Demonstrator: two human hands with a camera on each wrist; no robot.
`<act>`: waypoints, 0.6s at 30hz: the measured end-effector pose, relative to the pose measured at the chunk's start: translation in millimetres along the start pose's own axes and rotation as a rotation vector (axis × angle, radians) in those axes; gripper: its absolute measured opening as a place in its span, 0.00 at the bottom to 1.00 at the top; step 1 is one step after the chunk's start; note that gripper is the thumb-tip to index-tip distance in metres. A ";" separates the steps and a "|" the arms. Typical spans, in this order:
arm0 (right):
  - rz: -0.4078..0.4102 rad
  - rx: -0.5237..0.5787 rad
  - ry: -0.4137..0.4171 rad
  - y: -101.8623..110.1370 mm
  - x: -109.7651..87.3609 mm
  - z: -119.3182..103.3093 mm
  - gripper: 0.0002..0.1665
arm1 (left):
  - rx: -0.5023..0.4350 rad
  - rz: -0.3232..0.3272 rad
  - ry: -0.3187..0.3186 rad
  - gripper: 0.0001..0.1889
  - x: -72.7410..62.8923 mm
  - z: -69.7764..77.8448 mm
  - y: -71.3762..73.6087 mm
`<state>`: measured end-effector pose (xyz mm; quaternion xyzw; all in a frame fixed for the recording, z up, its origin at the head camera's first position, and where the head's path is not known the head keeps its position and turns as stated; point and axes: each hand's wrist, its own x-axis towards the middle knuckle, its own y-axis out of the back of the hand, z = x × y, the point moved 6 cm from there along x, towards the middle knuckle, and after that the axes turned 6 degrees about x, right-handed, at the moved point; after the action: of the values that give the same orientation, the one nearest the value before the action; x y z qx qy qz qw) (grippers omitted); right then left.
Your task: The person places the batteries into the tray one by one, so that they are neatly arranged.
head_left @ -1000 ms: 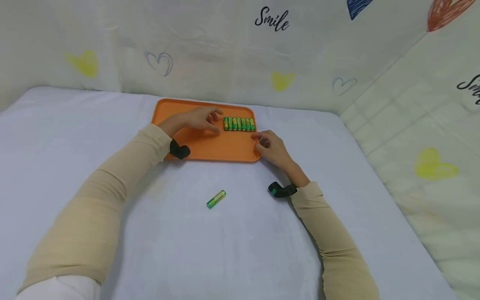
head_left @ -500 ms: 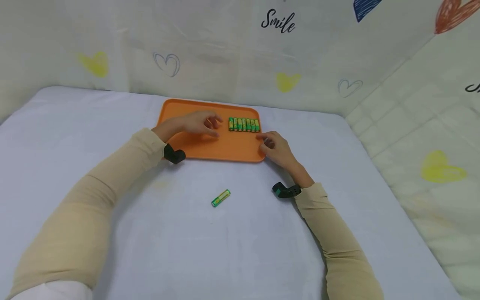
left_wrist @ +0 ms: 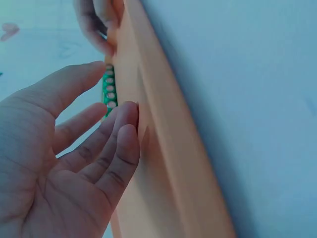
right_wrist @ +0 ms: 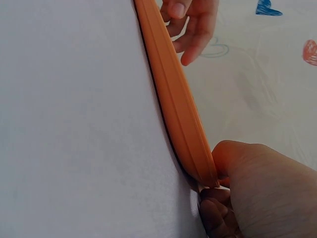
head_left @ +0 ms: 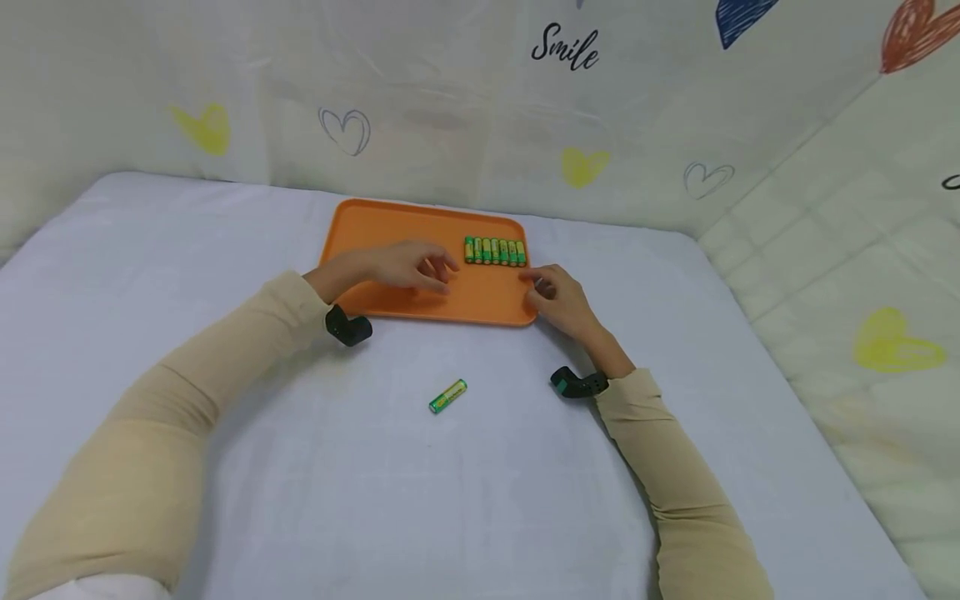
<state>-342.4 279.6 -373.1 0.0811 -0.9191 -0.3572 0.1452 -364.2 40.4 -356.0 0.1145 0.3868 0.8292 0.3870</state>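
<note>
An orange tray (head_left: 390, 302) lies at the back of the table. Several green-and-yellow batteries (head_left: 495, 252) stand side by side in a neat row at its right end. My left hand (head_left: 408, 265) hovers over the tray's middle, left of the row, fingers loosely bent and holding nothing; its palm (left_wrist: 54, 173) shows in the left wrist view. At the tray's right edge, my right hand (head_left: 562, 300) grips the rim, thumb over it and other fingers outside, as the right wrist view shows. One loose battery (head_left: 447, 397) lies on the cloth in front of the tray.
White cloth (head_left: 337, 483) covers the table. A pale wall sheet (head_left: 450, 100) with hearts and lettering rises behind it and along the right side. Black wrist devices (head_left: 579, 383) sit on both forearms.
My left hand has drawn slightly toward the tray's near edge. The right hand stays at the rim, and the batteries keep their places. The head view has shifted a little to the left.
</note>
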 end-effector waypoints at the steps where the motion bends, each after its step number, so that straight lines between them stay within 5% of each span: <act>1: 0.001 0.001 0.003 0.1 -0.1 -0.4 0.21 | -0.004 -0.009 -0.009 0.23 -0.9 1.8 -2.1; 10: 0.007 0.008 0.019 -0.1 -0.8 -2.8 0.21 | 0.043 -0.060 -0.151 0.19 -11.2 17.3 -16.7; 18: 0.009 0.006 0.012 -1.8 3.1 -3.0 0.21 | 0.086 -0.046 -0.201 0.17 -24.2 18.0 -15.9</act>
<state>-344.2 275.6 -371.6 0.0794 -0.9195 -0.3535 0.1523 -330.3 39.0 -352.8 0.2048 0.3838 0.7869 0.4377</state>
